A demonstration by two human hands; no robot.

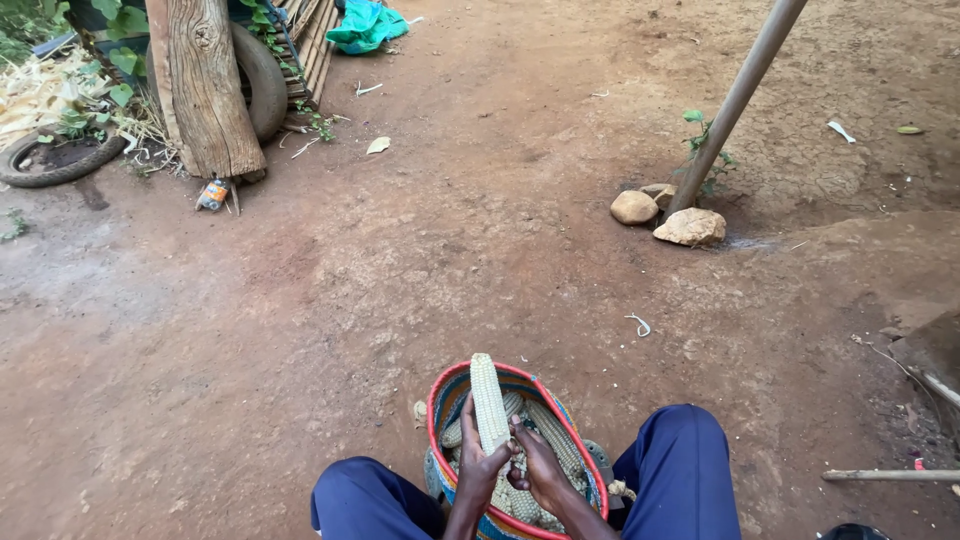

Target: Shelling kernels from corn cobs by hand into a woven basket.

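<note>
Red-brown dirt ground (pixel 420 260) filled the view, with a wooden plank (pixel 208 85) and old tyre (pixel 262 80) leaning at eleven o'clock and a slanted pole (pixel 735 100) footed among stones (pixel 690 227) at two o'clock. At six o'clock a woven basket (pixel 447 392) with a red rim sat between the person's blue-trousered knees (pixel 680 450), holding more pale cobs. The left hand (pixel 480 465) was wrapped around a corn cob (pixel 488 400) that stood nearly upright over the basket. The right hand (pixel 538 465) pressed against the cob's lower end, thumb apparently pushing at the kernels, though the fingers were too small to read clearly.
</note>
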